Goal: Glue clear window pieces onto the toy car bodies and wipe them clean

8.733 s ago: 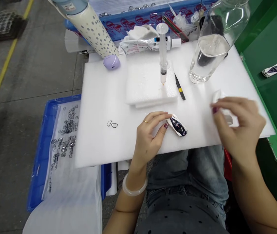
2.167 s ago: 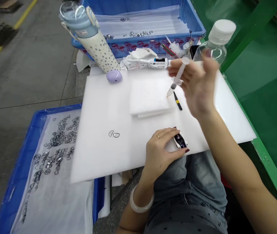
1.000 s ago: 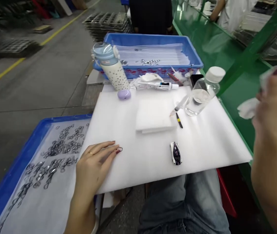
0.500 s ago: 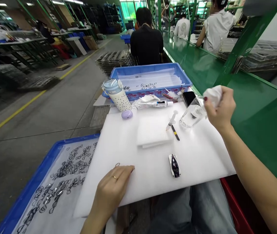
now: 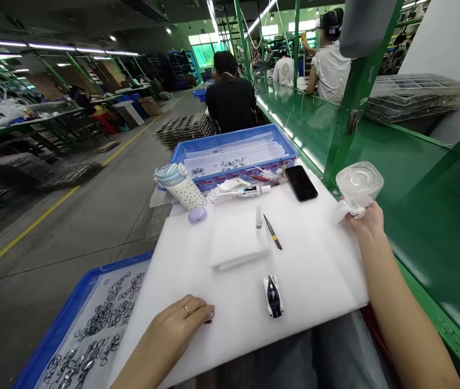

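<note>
My left hand (image 5: 175, 324) rests near the front left of the white foam sheet (image 5: 314, 259), fingers closed together. A small dark edge shows at its fingertips, too little to name. Out at the right edge, my right hand (image 5: 370, 221) is closed on crumpled white tissue (image 5: 351, 209) and a clear plastic cup (image 5: 360, 181), whose base faces me. A white and black toy car (image 5: 273, 297) lies between the hands. Behind it are tweezers (image 5: 273, 232) with a yellow band and a small clear syringe (image 5: 259, 221), lying by a folded white foam pad (image 5: 235, 237).
A dotted bottle (image 5: 185, 189), a purple case (image 5: 197, 215), a white tube (image 5: 256, 190) and a phone (image 5: 301, 182) line the back. Beyond stands a blue crate (image 5: 233, 173). A blue tray (image 5: 92, 270) of dark loops lies lower left; a green bench (image 5: 424, 216) runs right.
My right hand has swung the cup and tissue over to the bench side, turning the cup's base toward me. The phone is now uncovered. My left hand stays on the foam; the view has tilted up.
</note>
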Tool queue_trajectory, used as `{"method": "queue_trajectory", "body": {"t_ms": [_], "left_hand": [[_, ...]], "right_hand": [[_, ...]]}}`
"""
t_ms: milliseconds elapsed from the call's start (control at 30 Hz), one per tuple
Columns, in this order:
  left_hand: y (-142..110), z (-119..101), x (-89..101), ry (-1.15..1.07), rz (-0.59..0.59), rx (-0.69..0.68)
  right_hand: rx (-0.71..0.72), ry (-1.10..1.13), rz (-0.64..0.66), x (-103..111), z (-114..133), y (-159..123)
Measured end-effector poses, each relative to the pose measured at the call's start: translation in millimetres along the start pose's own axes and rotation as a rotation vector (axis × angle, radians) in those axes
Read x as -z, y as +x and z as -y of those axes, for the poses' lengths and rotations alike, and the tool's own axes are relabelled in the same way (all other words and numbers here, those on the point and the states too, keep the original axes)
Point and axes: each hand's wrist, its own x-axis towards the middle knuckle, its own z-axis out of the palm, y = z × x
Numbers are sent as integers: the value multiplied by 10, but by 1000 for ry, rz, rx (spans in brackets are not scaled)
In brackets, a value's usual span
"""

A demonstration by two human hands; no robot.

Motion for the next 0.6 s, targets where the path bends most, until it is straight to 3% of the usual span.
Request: {"method": "queue_trajectory", "body": {"t_ms": [100,333,500,600], "left_hand": [[88,17,31,6,55,-40],[65,58,23,22,21,-111],[63,-100,58,-18,-120,-21],[113,-322,-60,-42,-298,89]], "right_hand": [[-71,-7,-49,7,-12,13],[-124,-2,-49,-36,0,-93],[-89,-36,-53,-80,9,-177],[-10,-92,-80,-105,-32,-210]]}}
